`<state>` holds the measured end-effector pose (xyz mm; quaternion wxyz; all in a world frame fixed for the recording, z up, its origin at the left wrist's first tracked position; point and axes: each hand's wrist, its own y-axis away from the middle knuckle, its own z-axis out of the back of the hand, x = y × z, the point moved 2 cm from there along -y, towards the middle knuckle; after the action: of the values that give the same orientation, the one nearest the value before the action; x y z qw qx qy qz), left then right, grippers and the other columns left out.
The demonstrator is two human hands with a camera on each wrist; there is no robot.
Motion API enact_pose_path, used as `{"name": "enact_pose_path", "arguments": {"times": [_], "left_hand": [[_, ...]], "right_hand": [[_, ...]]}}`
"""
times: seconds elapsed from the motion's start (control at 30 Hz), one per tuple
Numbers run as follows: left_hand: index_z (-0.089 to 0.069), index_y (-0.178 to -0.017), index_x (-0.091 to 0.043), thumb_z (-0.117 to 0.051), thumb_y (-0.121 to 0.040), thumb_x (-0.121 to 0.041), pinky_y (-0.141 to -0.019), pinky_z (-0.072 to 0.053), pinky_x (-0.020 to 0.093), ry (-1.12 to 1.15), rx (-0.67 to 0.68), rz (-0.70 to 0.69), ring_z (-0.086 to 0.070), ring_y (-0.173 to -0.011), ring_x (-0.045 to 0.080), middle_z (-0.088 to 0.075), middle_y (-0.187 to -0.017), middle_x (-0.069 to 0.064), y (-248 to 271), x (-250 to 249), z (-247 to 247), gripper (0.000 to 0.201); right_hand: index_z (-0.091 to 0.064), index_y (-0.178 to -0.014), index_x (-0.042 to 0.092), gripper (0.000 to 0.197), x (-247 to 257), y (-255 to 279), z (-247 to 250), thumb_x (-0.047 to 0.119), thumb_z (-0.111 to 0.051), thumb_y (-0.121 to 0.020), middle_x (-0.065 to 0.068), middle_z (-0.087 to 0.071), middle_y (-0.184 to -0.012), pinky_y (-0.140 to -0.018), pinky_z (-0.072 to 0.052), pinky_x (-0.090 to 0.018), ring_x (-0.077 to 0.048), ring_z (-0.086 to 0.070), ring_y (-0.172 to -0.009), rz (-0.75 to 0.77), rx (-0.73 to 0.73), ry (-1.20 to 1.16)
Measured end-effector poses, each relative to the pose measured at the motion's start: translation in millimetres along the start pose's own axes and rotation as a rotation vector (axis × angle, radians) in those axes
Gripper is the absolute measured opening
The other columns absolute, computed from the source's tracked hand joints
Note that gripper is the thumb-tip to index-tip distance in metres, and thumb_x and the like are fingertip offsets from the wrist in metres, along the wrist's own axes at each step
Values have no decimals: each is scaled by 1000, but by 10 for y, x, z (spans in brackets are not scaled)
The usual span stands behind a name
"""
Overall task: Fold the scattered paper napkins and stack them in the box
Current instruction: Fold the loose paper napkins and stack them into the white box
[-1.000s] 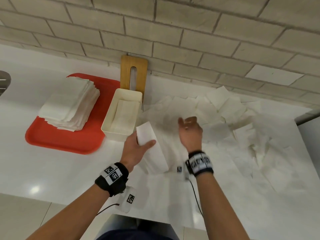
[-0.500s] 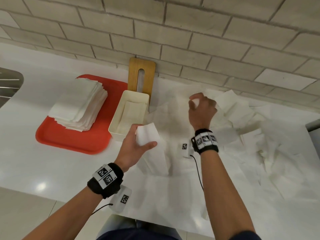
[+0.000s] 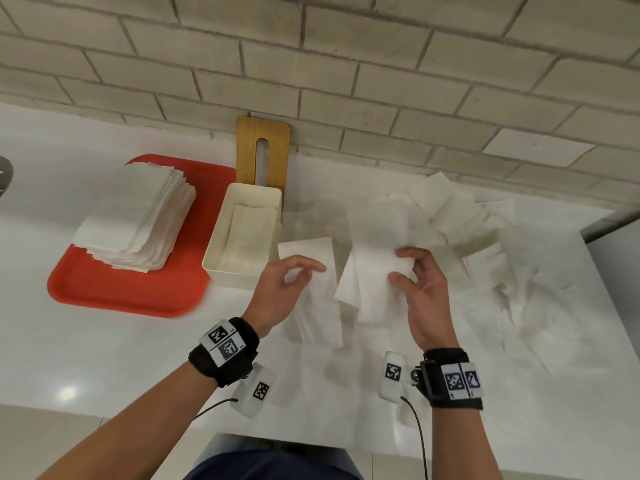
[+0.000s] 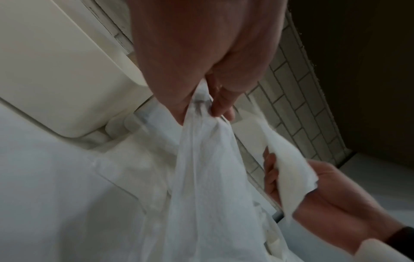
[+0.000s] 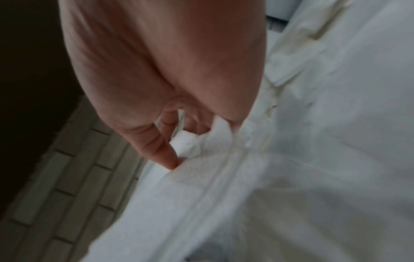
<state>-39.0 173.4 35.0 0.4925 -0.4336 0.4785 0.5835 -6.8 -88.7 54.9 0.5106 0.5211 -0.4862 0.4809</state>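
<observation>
My left hand [image 3: 294, 275] pinches a folded white napkin [image 3: 317, 299] that hangs down over the counter, just right of the cream box [image 3: 214, 258]. In the left wrist view the left hand's fingers [image 4: 220, 106] bunch that napkin's top edge [image 4: 201, 177]. My right hand [image 3: 412, 275] grips a second white napkin [image 3: 374, 282] by its right edge, thumb on top; the right wrist view shows its thumb [image 5: 165, 156] pressed into the paper [image 5: 201, 195]. Folded napkins [image 3: 249, 233] lie inside the box. Scattered napkins [image 3: 460, 216] cover the counter to the right.
A red tray [image 3: 114, 289] at the left carries a tall stack of white napkins [image 3: 135, 216]. A wooden lid with a slot [image 3: 263, 150] leans on the brick wall behind the box. The white counter's front edge [image 3: 104, 414] runs near my wrists.
My right hand reached back into the scattered pile, took a napkin and drew it toward me. My left hand kept its folded napkin and shifted slightly right.
</observation>
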Motion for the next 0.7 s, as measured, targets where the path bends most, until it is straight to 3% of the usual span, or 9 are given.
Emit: {"name": "enact_pose_path", "arguments": {"times": [0.07, 0.17, 0.23, 0.3, 0.33, 0.43, 0.53, 0.6, 0.7], "left_hand": [[-82, -108, -30, -58, -110, -30, -120, -43, 44, 0, 72, 122, -63, -126, 3, -74, -127, -16, 34, 26, -43, 25], [-77, -118, -45, -41, -98, -81, -123, -39, 50, -17, 244, 307, -56, -137, 8, -67, -140, -21, 92, 6, -120, 55], [-62, -141, -50, -31, -95, -89, -130, -26, 50, -61, 265, 330, -41, -152, 12, -50, -159, -19, 120, -2, -160, 68], [-38, -163, -38, -29, -95, -87, -133, -16, 46, -82, 197, 313, -22, -161, 12, -27, -173, -12, 129, -8, -160, 84], [-35, -164, -35, -30, -95, -86, -132, -17, 43, -61, 175, 263, -20, -160, 10, -24, -173, -11, 133, -31, -159, 86], [-57, -146, -39, -40, -102, -74, -124, -28, 33, -12, 169, 85, -32, -150, 5, -43, -159, -15, 111, -60, -164, 59], [-73, -115, -13, -55, -108, -50, -105, -53, 51, -67, 205, -39, -64, -118, 30, -69, -123, 9, 28, -22, -156, 42], [-70, -102, -7, -55, -110, -43, -89, -56, 57, -96, 184, -71, -69, -97, 39, -72, -102, 21, 25, 13, -136, 40], [-60, -86, -3, -54, -112, -39, -67, -48, 46, -151, 64, -111, -55, -69, 33, -61, -79, 22, 38, 1, -70, 45]], "right_hand": [[-61, -119, 9, 38, -161, 91, -17, -17, -64, -91, -17, -67, -129, -89, -49, -44, -29, -64, -111, -40, 7, 10], [-59, -121, 7, 38, -165, 210, -115, -18, -63, -93, -17, -67, -123, -88, -49, -46, -26, -65, -106, -50, 64, -4], [-57, -124, 7, 39, -73, 276, -192, -18, -61, -95, -19, -67, -124, -86, -51, -46, -28, -66, -104, -35, 107, 8], [-56, -127, 8, 40, -19, 315, -233, -17, -60, -97, -16, -69, -124, -85, -52, -46, -30, -68, -103, -24, 122, 18], [-55, -128, 9, 40, -10, 330, -246, -17, -60, -97, -14, -69, -126, -86, -53, -47, -31, -69, -106, -24, 120, 19], [-54, -133, 14, 44, -44, 385, -290, -13, -59, -99, -9, -69, -134, -97, -55, -59, -36, -68, -120, -54, 122, 39], [-54, -144, 28, 50, -141, 446, -346, 4, -69, -102, -9, -70, -134, -105, -55, -63, -35, -69, -122, -145, 140, 31], [-51, -148, 42, 61, -191, 496, -377, 22, -80, -98, -9, -68, -135, -105, -58, -55, -33, -67, -124, -215, 165, 76], [-52, -144, 53, 66, -148, 584, -437, 38, -87, -90, -6, -65, -133, -90, -62, -35, -26, -72, -108, -209, 137, 210]]}}
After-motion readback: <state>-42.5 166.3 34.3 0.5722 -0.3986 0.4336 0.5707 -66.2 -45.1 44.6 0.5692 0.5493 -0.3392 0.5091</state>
